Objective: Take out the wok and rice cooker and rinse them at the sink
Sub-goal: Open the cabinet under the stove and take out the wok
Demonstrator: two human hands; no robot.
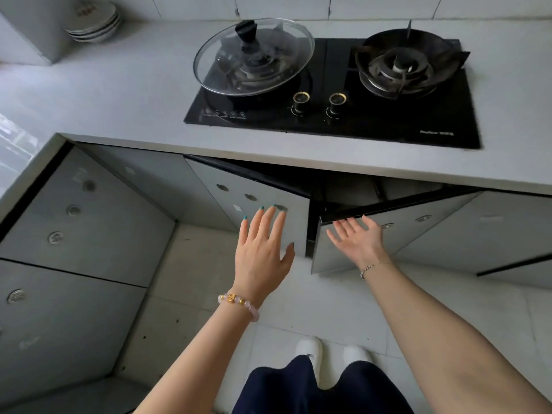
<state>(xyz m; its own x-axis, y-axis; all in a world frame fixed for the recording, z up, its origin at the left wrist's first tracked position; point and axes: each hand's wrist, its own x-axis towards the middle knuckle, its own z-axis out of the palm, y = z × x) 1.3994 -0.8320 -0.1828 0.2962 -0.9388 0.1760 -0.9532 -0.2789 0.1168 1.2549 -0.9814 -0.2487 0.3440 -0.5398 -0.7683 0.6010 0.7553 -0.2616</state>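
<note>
Below the hob, two grey cabinet doors stand partly open with a dark gap between them. My left hand (263, 249) is spread flat, fingers straight, against or just in front of the left door (239, 198). My right hand (357, 239) is palm up, its fingertips at the top edge of the right door (418, 234). The cabinet's inside is dark. No wok or rice cooker shows. A glass lid (254, 55) with a black knob lies on the left burner.
A black two-burner gas hob (343, 115) sits in the grey countertop (119, 94). A stack of white bowls (95, 22) stands at the back left. More grey cabinet doors (74, 219) line the left side. The floor is tiled and my feet show below.
</note>
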